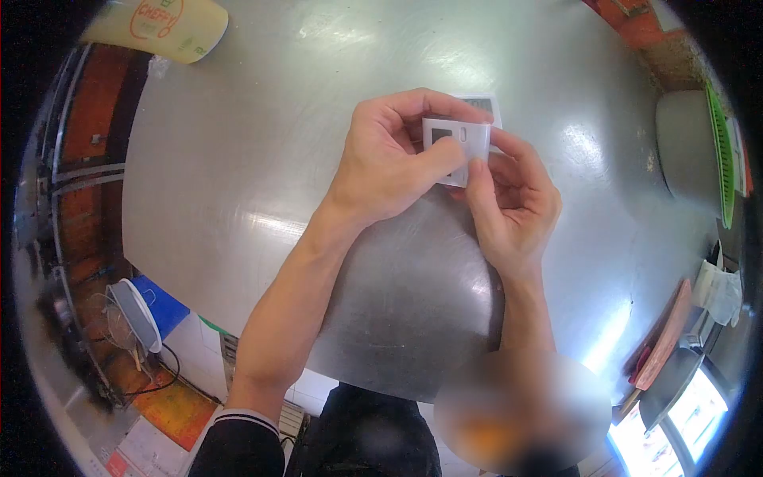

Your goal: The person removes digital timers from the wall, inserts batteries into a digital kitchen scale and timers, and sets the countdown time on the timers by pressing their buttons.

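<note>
While left grip [389, 155] and right grip [518, 207] pinch white device [479, 140], cup [179, 30] upper-left, marked "CHEFFY"

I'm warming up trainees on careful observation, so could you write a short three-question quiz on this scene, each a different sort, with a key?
1. Multiple choice: Where is the small white device?
A) Inside the yellow container
B) Held between the left hand and the right hand
C) On the floor

2. True or false: The right hand lies flat on the metal table, away from the device.

3. Fill in the missing word: The red lettering on the yellow container reads "____".

Key:
1. B
2. False; its thumb is on the device.
3. CHEFFY
</note>
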Demonstrator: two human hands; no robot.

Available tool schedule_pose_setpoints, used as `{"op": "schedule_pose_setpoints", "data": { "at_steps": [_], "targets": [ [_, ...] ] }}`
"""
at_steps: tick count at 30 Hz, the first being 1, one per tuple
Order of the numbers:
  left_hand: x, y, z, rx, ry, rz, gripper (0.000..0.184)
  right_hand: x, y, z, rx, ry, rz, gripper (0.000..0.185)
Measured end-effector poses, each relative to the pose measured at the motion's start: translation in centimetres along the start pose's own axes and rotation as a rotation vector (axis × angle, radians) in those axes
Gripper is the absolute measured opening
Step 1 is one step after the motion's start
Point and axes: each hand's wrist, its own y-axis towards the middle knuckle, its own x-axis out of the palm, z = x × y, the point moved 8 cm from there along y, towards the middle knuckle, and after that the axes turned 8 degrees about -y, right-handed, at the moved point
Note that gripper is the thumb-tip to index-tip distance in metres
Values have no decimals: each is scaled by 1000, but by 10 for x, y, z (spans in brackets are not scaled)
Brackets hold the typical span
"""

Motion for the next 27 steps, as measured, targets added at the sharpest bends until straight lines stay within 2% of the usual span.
{"op": "schedule_pose_setpoints", "data": {
  "at_steps": [4,7,11,17,27],
  "targets": [
    [-1,1,-1,-15,21,10,28,0,0,2,7,28,-2,30],
    [-3,1,1,-4,-69,71,22,0,-1,-2,-1,-28,-13,30],
    [-2,1,0,-44,-18,12,28,1,0,-3,-41,-15,-1,31],
    [-3,0,1,-42,-61,2,28,1,-1,-2,61,77,-36,31],
    [-6,2,4,6,-68,25,25,-2,-1,-2,-67,-95,24,34]
  ]
}}
